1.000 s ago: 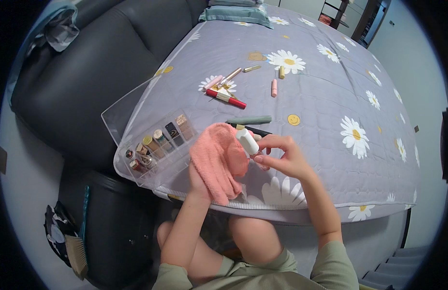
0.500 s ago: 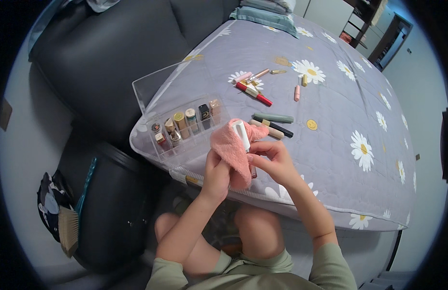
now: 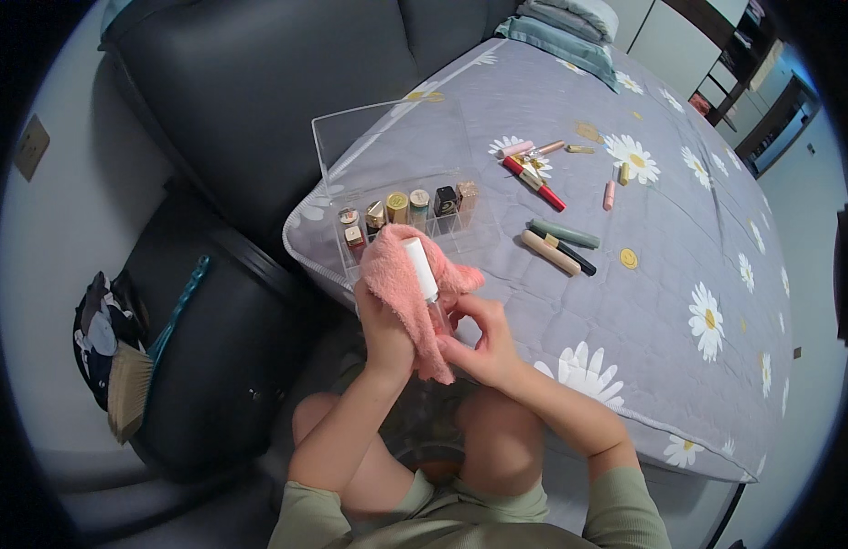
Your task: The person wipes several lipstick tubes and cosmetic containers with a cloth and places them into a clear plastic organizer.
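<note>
My left hand [image 3: 385, 331] is wrapped round a fluffy pink cloth [image 3: 391, 263]. Against the cloth stands a slim tube with a white cap [image 3: 420, 267] and a clear, pinkish body, probably a lip gloss. The thumb and fingers of my right hand [image 3: 486, 344] pinch the lower body of this tube. Just beyond the cloth sits a clear plastic organizer box [image 3: 479, 236], its transparent lid [image 3: 316, 151] raised. Lipsticks and small bottles, such as a gold-capped one [image 3: 397, 207] and a black one [image 3: 445, 201], stand in its compartments.
On the daisy-patterned bed [image 3: 662, 320] lie a red tube [image 3: 534, 183], a green tube [image 3: 564, 233], a beige tube [image 3: 550, 252], a black tube and several smaller cosmetics. A black chair [image 3: 232, 366] is at the left, with a teal-handled brush [image 3: 131, 393] beside it.
Both hands have come left and nearer my body with the cloth and tube. More of the tube's clear body now shows below the white cap. The whole view has shifted.
</note>
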The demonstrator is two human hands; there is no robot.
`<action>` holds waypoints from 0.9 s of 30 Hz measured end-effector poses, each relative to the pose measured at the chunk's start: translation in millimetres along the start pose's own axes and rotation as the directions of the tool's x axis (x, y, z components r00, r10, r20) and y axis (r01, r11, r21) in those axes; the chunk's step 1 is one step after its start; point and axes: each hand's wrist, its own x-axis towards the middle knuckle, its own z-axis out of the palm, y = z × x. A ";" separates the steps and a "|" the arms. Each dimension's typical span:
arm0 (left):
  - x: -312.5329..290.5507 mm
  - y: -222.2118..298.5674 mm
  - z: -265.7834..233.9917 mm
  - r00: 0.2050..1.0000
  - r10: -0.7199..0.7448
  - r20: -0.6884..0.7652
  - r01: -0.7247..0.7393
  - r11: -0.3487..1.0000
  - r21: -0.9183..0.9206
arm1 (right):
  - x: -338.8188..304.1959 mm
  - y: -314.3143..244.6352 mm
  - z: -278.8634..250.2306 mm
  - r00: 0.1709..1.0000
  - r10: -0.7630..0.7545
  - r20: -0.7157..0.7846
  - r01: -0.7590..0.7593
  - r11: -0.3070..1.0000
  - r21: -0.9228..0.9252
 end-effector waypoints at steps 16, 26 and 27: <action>6.6 28.0 -2.7 0.933 -0.313 0.178 0.280 0.942 0.187 | -4.2 40.5 -14.4 0.968 -0.248 -0.040 0.249 0.968 0.032; 0.6 5.4 0.4 0.986 -0.142 0.092 0.129 0.982 0.140 | -7.7 45.7 -9.2 0.983 -0.154 0.102 0.145 0.985 0.097; -0.6 1.3 1.9 0.997 -0.056 0.052 0.047 0.984 0.172 | -8.4 46.9 -9.5 0.983 -0.135 0.124 0.124 0.988 0.092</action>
